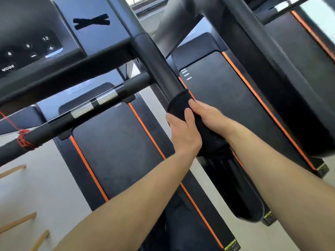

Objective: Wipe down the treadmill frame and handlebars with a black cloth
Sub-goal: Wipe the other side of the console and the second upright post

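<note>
Pale floor (59, 178), orange-edged treadmill decks (116, 142) below. Centre frame: soft black cloth (178, 104) sleeves matte black tubular handlebar (154, 60); left hand (184, 132), right hand (205, 115) clasp it, fingers curled round, likely for all-round contact.

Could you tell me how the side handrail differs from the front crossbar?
The side handrail is plain black and wrapped in the black cloth, gripped by the left hand and right hand; the front crossbar carries silver sensor plates and a red cord, and nothing touches it. Both are black tubes.
</note>
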Demonstrator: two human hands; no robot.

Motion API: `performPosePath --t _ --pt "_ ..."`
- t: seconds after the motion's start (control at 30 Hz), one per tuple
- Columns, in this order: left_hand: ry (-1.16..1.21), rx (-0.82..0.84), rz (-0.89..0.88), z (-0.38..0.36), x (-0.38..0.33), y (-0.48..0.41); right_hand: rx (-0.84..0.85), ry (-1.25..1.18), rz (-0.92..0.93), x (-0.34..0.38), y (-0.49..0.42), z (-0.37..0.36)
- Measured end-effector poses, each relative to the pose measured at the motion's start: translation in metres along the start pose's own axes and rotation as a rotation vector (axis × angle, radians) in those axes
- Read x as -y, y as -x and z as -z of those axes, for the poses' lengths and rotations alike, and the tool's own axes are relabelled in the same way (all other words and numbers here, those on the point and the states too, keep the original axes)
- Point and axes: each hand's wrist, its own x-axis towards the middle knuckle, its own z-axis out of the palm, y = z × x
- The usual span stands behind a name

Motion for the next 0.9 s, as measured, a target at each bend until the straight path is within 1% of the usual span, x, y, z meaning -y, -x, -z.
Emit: performPosePath --t 0.1,0.2,0.23,0.3,0.37,0.43,0.5,0.57,0.63,0.7,0.77,0.83,0.9 --pt "0.072 -0.048 -0.004 0.007 -0.007 -0.039 -0.013 0.03 0.049 0.022 -0.025 -0.011" --pt "0.192 -0.045 -0.037 0.013 -0.009 -0.067 0.063 0.018 0.113 0.031 -0.036 -0.014" --pt "0.214 -0.045 -0.039 0.014 -0.01 -0.068 0.059 0.01 0.108 0.031 -0.036 -0.014" --pt "0.202 -0.045 -0.036 0.01 -0.011 -0.055 0.011 0.007 0.061 0.028 -0.029 -0.013" --pt "0.126 -0.051 -0.043 0.001 -0.001 -0.022 -0.042 -0.047 -0.008 0.01 -0.009 -0.01" --pt "0.079 -0.027 -0.052 -0.01 0.016 0.019 -0.031 -0.135 -0.065 -0.02 0.022 0.0" --pt "0.09 -0.001 -0.058 -0.02 0.032 0.049 -0.005 -0.202 -0.095 -0.044 0.049 0.007" --pt "0.084 -0.018 -0.076 -0.024 0.033 0.053 -0.018 -0.193 -0.105 -0.044 0.055 0.009" --pt "0.151 -0.076 -0.042 -0.025 0.022 0.036 -0.056 -0.096 -0.085 -0.026 0.044 0.006" --pt "0.218 -0.109 -0.012 -0.022 0.013 0.009 0.0 -0.034 -0.015 -0.016 0.032 0.006" --pt "0.239 -0.107 -0.033 -0.018 0.012 -0.005 0.05 -0.029 0.022 -0.018 0.024 0.006" --pt "0.266 -0.11 -0.033 -0.021 0.019 0.007 0.071 -0.035 0.052 -0.032 0.034 0.01" --pt "0.297 -0.115 -0.007 -0.036 0.037 0.038 0.032 -0.066 0.038 -0.058 0.055 0.017"
